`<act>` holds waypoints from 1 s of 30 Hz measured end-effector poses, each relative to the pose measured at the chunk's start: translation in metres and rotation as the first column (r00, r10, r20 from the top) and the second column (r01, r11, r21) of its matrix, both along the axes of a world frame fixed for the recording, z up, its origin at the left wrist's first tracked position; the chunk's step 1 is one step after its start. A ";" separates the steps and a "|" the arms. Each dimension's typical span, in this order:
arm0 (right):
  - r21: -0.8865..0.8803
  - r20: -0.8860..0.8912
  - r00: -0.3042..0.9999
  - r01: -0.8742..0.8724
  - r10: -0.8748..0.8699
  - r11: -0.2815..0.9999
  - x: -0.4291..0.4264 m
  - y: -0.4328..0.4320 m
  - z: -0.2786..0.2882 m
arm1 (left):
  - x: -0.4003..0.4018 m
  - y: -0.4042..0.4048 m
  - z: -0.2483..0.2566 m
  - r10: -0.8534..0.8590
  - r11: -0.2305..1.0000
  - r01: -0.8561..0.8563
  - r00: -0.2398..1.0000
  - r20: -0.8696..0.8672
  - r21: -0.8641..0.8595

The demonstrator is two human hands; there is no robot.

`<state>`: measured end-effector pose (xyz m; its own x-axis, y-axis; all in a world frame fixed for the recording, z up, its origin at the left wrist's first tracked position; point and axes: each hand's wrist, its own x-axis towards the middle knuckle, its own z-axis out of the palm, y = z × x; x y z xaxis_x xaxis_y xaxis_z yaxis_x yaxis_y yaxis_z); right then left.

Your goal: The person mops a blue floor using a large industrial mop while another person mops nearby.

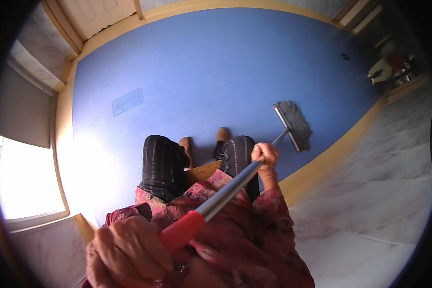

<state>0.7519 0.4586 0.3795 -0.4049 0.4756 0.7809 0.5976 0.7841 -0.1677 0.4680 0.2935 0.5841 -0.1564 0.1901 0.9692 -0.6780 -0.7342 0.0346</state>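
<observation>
My left hand (129, 248) is wrapped around the red grip at the top end of a mop handle (183, 230), close to the camera. Farther down, my right hand (265, 156) grips the grey metal shaft (230, 189). The shaft runs away to the right, down to a flat mop head (294, 126) with dark grey fringe. That head rests on the blue floor (208, 64), right of my feet. Both knees are bent in dark patterned trousers (162, 165), with the edge of a wooden seat (203, 172) between them.
A faint rectangular patch (127, 102) marks the floor at left. Bright light enters through an opening (27, 180) on the left. A door (97, 18) stands at upper left. Marble-patterned tiles (352, 205) line the right side. Dim clutter (392, 68) sits at upper right.
</observation>
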 end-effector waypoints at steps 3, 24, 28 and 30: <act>-0.051 0.026 0.999 -0.023 0.024 0.998 0.008 0.034 0.000 | 0.012 0.015 0.000 0.043 0.999 -0.042 0.995 -0.094 0.011; -0.472 -0.057 0.981 0.135 -0.183 0.871 0.173 0.198 -0.083 | 0.163 0.135 -0.125 0.296 0.760 -0.590 0.686 -0.665 -0.271; -0.481 -0.135 0.955 0.170 -0.265 0.860 0.156 0.152 -0.037 | 0.153 0.105 -0.074 0.339 0.717 -0.631 0.686 -0.644 -0.295; -0.423 -0.159 0.953 0.171 -0.258 0.890 0.149 0.129 -0.028 | 0.146 0.083 -0.055 0.373 0.680 -0.672 0.662 -0.650 -0.294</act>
